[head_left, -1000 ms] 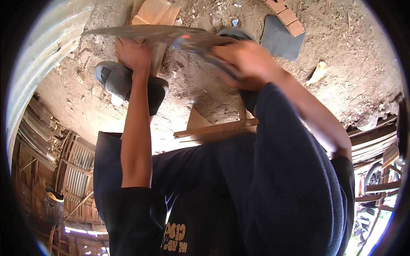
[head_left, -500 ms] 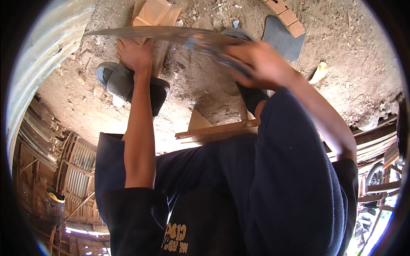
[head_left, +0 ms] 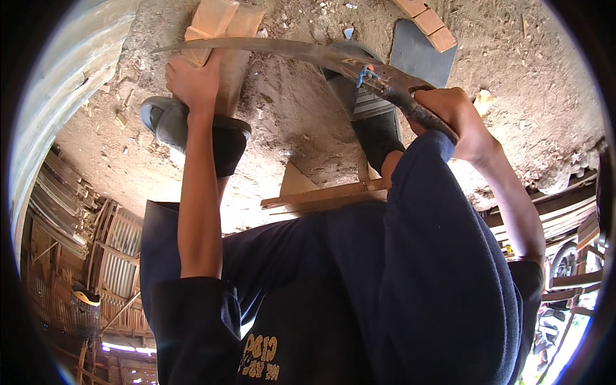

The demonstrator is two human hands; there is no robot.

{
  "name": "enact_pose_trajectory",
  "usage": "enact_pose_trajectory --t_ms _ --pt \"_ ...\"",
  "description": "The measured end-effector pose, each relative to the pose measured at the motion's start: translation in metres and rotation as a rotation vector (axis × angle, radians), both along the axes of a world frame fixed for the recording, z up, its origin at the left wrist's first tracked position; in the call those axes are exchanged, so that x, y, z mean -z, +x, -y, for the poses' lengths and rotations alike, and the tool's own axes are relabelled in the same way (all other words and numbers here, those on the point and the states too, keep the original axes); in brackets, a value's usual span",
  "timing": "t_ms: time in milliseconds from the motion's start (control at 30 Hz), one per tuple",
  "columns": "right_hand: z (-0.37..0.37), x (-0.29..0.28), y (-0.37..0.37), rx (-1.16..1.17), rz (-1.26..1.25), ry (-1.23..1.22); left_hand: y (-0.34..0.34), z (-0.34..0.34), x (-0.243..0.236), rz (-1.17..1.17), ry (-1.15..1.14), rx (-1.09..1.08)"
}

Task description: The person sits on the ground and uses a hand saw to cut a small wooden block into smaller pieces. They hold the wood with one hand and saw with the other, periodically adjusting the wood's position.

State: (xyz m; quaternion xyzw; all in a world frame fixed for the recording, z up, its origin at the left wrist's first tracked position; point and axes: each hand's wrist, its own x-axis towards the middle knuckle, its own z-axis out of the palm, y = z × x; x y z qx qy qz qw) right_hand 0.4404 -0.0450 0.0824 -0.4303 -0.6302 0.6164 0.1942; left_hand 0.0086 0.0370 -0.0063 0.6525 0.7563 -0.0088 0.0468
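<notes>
My right hand is closed round the dark handle of a handsaw. The saw's long blade reaches left, its narrow tip crossing over a light-brown wooden block. My left hand grips the near end of that block, just on my side of the blade; some of its fingers are hidden. Beneath the block lies a longer board on the dirt. A bit of blue and red material shows at the saw near its handle. Whether the teeth touch the wood I cannot tell.
My sandalled feet stand on either side, the left sandal near the board. Beyond the saw handle lie a dark flat sheet and a row of small wooden blocks. A wooden strip lies close to me. Corrugated metal borders the left.
My right hand has drawn the handsaw back to the right and slightly toward me. My left hand stays on the block, which appears slightly further left in the view.
</notes>
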Motion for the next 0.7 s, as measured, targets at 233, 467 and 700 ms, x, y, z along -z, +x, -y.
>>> enact_pose_trajectory --t_ms 233,467,700 --pt "-0.003 -0.014 0.032 -0.106 0.097 0.049 0.006 -0.001 -0.027 0.175 -0.178 0.094" --pt "-0.012 0.004 -0.053 -0.008 0.065 0.112 0.007 0.005 -0.021 0.022 -0.153 0.175" --pt "-0.014 -0.009 -0.039 -0.037 0.061 0.004 0.009 0.007 -0.005 0.050 -0.016 0.204"
